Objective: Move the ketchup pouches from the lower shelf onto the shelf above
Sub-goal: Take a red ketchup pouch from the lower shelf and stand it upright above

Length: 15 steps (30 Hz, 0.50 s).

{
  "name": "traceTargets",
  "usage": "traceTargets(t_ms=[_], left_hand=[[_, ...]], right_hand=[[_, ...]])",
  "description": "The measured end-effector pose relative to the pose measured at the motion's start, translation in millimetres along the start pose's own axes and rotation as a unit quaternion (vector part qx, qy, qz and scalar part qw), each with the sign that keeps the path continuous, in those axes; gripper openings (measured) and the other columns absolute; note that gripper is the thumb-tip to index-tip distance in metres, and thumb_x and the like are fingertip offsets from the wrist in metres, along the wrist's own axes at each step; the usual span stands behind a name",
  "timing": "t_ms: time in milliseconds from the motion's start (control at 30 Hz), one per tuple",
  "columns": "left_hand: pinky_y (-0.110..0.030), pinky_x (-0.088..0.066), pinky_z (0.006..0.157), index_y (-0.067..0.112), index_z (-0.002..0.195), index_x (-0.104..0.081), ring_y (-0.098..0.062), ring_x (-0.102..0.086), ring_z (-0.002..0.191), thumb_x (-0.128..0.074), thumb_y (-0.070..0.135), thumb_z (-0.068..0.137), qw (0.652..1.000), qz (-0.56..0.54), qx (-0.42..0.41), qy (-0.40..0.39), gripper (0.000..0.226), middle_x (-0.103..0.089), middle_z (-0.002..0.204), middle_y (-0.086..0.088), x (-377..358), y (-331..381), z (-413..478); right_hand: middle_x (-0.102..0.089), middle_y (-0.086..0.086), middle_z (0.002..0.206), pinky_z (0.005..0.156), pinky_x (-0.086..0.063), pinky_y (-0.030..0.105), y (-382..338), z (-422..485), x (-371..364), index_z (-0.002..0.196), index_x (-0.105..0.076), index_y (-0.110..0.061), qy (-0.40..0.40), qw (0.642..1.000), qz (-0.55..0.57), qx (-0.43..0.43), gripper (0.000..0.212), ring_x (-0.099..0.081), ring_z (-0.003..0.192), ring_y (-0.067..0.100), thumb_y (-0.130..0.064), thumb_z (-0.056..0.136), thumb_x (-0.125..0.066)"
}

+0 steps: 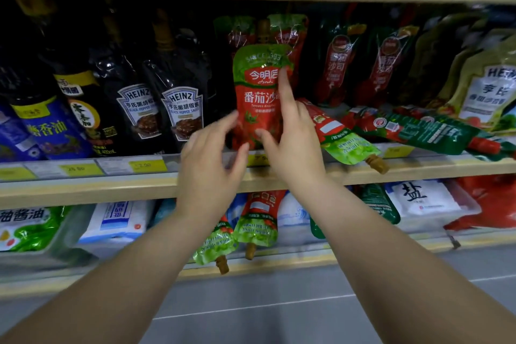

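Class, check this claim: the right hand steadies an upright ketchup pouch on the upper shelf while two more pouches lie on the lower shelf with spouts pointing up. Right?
Not quite. The head view shows the two pouches on the lower shelf with spouts pointing down. The right hand does steady the upright ketchup pouch.

We see 2 Heinz black pepper sauce pouches [160, 112] left, salt bags [421, 197] lower right, yellow price tags [148, 166] between.

left hand [208, 165] smeared by motion, price tags [148, 165] too blurred to read, Heinz pouch [487, 86] cut by right edge, rear pouches lost in shadow
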<state>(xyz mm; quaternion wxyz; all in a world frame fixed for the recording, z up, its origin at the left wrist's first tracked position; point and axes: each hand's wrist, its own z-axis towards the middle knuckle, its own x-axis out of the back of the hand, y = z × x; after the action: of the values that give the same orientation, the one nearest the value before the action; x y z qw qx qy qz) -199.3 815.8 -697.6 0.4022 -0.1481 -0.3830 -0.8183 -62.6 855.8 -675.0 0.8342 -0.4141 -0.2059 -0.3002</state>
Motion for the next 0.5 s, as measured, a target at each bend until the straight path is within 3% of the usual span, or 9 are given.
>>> traceTargets(t_ms=[67, 133, 500], left_hand=[[-0.038, -0.038, 0.093, 0.026, 0.125, -0.057, -0.022, -0.055, 0.106, -0.062, 0.039, 0.088, 0.989, 0.133, -0.056, 0.029, 0.039, -0.063, 0.116, 0.006, 4, -20, -15], [-0.045, -0.038, 0.088, 0.025, 0.117, -0.065, -0.029, -0.055, 0.101, -0.066, 0.042, 0.085, 0.979, 0.186, -0.062, 0.057, 0.036, -0.066, 0.110, -0.001, 3, -35, -24], [-0.047, -0.036, 0.089, 0.023, 0.112, -0.069, -0.028, -0.046, 0.103, -0.061, 0.041, 0.090, 0.970, 0.196, -0.095, 0.110, 0.029, -0.066, 0.105, -0.007, -12, -55, -35]], right_hand=[[-0.050, 0.010, 0.116, 0.089, -0.046, 0.037, 1, 1, -4, 0.148, 0.001, -0.033, 0.002, 1.000, -0.004, 0.002, 0.098, -0.051, 0.108, 0.024, -0.017, 0.082, -0.070], [-0.050, 0.010, 0.117, 0.088, -0.046, 0.036, 0, 3, -7, 0.148, 0.001, -0.032, 0.002, 1.000, -0.010, 0.006, 0.099, -0.051, 0.108, 0.025, -0.016, 0.081, -0.071], [-0.049, 0.013, 0.122, 0.089, -0.051, 0.044, -11, 21, -25, 0.149, 0.000, -0.027, -0.011, 0.999, -0.040, -0.009, 0.099, -0.054, 0.110, 0.031, -0.009, 0.080, -0.070]])
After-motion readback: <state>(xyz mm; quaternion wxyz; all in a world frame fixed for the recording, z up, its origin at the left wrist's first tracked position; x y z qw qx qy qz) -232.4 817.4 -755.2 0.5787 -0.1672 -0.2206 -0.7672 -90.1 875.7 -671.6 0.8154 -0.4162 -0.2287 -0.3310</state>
